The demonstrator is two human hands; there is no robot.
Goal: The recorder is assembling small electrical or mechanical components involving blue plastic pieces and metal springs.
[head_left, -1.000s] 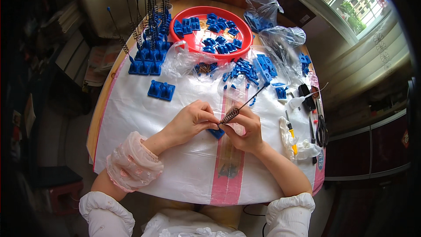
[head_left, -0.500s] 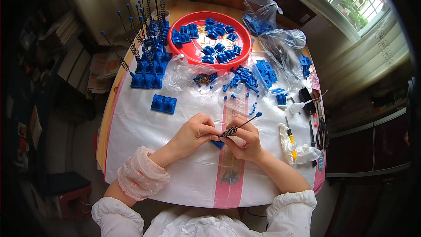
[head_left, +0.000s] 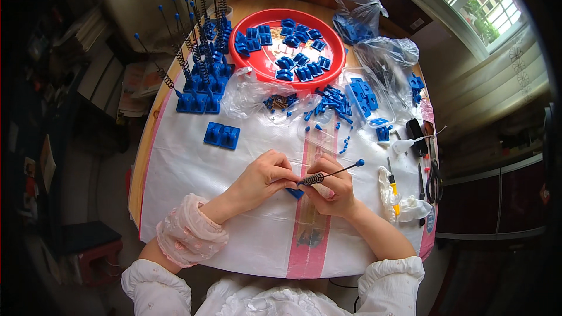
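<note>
Both my hands meet at the middle of the table over a small blue plastic base (head_left: 297,193), mostly hidden under the fingers. My right hand (head_left: 333,192) is closed round a black coil spring (head_left: 312,179) on a thin black rod tipped with a blue ball (head_left: 360,162). The rod slants up to the right. My left hand (head_left: 264,178) pinches at the spring's lower end, where it meets the blue base; its fingertips hide the joint. Beyond the left hand lies a pair of joined blue bases (head_left: 221,135).
Blue bases with upright spring rods (head_left: 199,102) crowd the back left. A red round tray (head_left: 237,61) holds several blue parts. Loose blue pegs (head_left: 332,102), plastic bags (head_left: 383,52) and a clear box (head_left: 380,118) lie right of centre. A yellow-handled screwdriver (head_left: 395,193) and scissors (head_left: 434,181) lie at right.
The rod has tipped lower to the right, and its ball end has moved right and slightly down. My hands keep nearly the same grip. The whole view has shifted a little.
</note>
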